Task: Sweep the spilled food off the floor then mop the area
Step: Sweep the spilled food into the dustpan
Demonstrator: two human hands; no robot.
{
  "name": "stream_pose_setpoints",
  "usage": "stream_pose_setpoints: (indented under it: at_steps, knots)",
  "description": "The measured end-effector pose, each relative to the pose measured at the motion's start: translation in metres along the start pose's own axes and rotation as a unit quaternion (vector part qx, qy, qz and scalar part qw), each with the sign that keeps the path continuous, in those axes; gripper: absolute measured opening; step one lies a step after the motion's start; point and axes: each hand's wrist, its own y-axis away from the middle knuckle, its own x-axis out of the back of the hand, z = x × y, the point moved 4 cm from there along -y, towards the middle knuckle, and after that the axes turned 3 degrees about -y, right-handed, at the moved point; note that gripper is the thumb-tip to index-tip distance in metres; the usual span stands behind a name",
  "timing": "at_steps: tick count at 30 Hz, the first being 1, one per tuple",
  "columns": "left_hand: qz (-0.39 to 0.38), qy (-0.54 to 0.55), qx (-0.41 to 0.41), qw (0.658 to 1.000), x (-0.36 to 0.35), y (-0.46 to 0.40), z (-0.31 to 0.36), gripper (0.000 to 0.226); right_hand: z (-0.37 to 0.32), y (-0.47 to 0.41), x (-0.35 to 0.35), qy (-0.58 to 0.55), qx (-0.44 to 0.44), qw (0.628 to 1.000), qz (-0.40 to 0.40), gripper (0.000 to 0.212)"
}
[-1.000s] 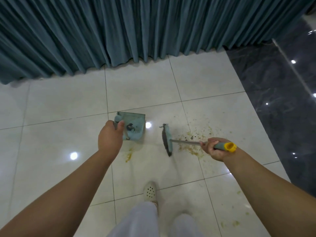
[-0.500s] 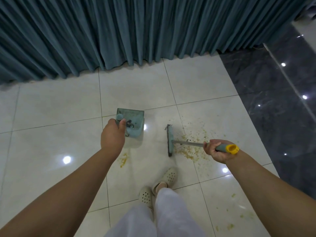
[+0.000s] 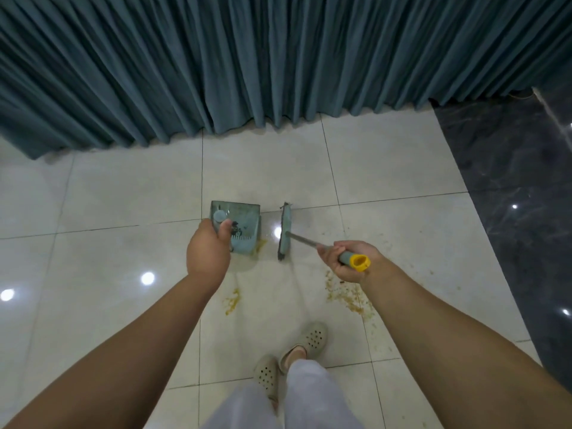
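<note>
- The left hand [image 3: 208, 253] is closed around the upright handle of the teal dustpan [image 3: 240, 226], thumb pressed along the grip; the pan sits on the pale tiled floor [image 3: 123, 196] with its open mouth turned toward the broom.
- The right hand [image 3: 348, 260] is wrapped tight round the broom handle [image 3: 351, 258], fingers curled over the grey grip just below its yellow end cap.
- The broom head [image 3: 284, 232] stands just beside the dustpan, on its right, with a narrow strip of floor between them.
- A yellowish smear of spilled food [image 3: 259, 245] lies at the dustpan's near right corner, touching its edge.
- Another smear [image 3: 232, 301] lies nearer the person than the dustpan, under the left forearm.
- A wider scatter of crumbs [image 3: 346, 294] lies well to the dustpan's right, below the right wrist.
- The teal curtain [image 3: 278, 63] hangs beyond the dustpan.
</note>
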Motion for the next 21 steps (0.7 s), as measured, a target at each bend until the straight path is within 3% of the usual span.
stream_pose_setpoints:
  at_steps: [3, 7, 14, 21]
  knots:
    - [-0.002, -0.007, -0.003, 1.000, -0.011, -0.009, 0.019, 0.041, -0.019, -0.002, -0.005, -0.014, 0.010, 1.000, 0.013, 0.027]
    - [-0.002, -0.012, -0.013, 1.000, -0.024, -0.016, 0.047, 0.040, -0.052, 0.014, 0.012, -0.117, 0.047, 0.991, 0.035, 0.019]
    - [-0.020, -0.007, -0.038, 0.999, -0.053, -0.021, 0.105, 0.040, -0.096, 0.064, 0.072, -0.244, 0.091, 0.963, 0.067, 0.042]
    - [-0.017, 0.007, -0.074, 0.997, -0.066, -0.024, 0.142, 0.051, -0.110, 0.093, 0.097, -0.233, 0.109, 0.965, 0.055, 0.040]
